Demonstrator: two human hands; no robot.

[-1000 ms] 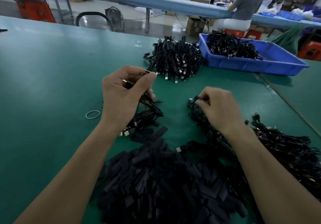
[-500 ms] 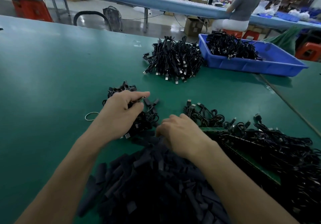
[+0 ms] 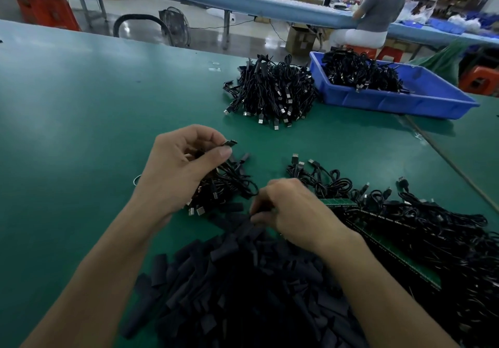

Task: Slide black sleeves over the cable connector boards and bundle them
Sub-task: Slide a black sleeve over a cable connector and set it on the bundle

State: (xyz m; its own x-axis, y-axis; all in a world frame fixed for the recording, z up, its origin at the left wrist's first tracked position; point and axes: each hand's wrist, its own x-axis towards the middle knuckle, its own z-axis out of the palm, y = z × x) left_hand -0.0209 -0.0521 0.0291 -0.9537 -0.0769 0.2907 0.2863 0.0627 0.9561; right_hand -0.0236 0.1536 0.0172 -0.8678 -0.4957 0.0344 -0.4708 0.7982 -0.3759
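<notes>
My left hand (image 3: pixel 183 169) grips a bunch of black cables (image 3: pixel 229 182) and pinches one connector board (image 3: pixel 231 142) between thumb and forefinger, raised a little above the green table. My right hand (image 3: pixel 291 212) is at the far edge of a heap of flat black sleeves (image 3: pixel 243 288), its fingers closed on one sleeve (image 3: pixel 249 219). Loose black cables with green connector boards (image 3: pixel 391 242) lie to the right of that hand.
A finished pile of cables (image 3: pixel 272 91) lies farther back, beside a blue bin (image 3: pixel 405 101) holding more cables. A rubber band (image 3: pixel 136 179) peeks out left of my left wrist. A person sits at a blue bench behind.
My left hand has lifted from the table with its cables, holding a connector up. My right hand has closed on a sleeve at the heap's edge.
</notes>
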